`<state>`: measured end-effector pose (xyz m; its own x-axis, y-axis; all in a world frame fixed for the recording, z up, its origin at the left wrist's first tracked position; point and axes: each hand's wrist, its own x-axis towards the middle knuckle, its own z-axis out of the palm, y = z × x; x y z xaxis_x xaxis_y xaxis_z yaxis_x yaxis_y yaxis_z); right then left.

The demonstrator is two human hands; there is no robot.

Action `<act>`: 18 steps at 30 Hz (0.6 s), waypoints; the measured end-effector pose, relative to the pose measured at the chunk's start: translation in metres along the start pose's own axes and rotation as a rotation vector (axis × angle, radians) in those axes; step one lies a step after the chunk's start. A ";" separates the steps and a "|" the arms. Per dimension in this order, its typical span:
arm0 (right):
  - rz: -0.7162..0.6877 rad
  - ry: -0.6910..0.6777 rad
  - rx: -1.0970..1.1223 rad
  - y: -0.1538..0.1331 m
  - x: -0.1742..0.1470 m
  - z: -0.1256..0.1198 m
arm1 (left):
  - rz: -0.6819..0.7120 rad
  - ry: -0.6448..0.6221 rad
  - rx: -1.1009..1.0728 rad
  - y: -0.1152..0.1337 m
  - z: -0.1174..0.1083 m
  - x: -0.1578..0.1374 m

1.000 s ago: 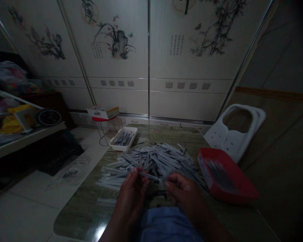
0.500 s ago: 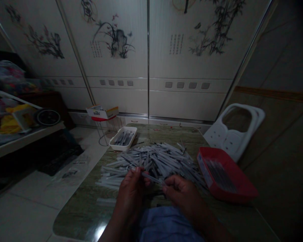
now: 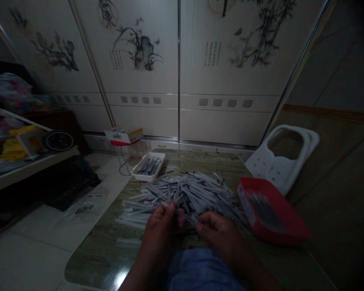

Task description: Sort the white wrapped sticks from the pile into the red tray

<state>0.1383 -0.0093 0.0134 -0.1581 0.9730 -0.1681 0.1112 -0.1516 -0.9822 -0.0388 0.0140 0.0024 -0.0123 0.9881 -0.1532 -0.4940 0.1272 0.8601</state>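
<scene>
A slim translucent pen slants between my two hands just above the table. My left hand pinches its upper left end between thumb and fingers. At the other end, my right hand closes its thumb and fingertips on the pen. Directly beyond the hands spreads a loose pile of similar pale pens, some with dark parts inside. Dim light and small size hide the details of the pen's ends.
A red basket with a bundle of pens stands at the right of the green table. At the far left corner is a white tray of darker pens. Behind lie a white folding chair and a stool bearing a box.
My left hand has shifted slightly right along the pen, toward my right hand. The right hand stays almost in place, and the pile looks the same.
</scene>
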 end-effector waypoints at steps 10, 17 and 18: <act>-0.067 0.003 -0.090 -0.005 -0.006 -0.003 | -0.027 0.052 0.053 0.000 0.004 -0.006; -0.085 0.001 -0.167 -0.012 -0.009 -0.006 | -0.034 0.024 0.026 -0.001 0.005 -0.010; -0.087 -0.002 -0.164 -0.012 -0.009 -0.006 | -0.031 0.032 0.016 -0.001 0.007 -0.011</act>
<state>0.1444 -0.0155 0.0274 -0.1759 0.9808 -0.0837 0.2560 -0.0365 -0.9660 -0.0321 0.0038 0.0063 -0.0253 0.9804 -0.1952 -0.4810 0.1593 0.8621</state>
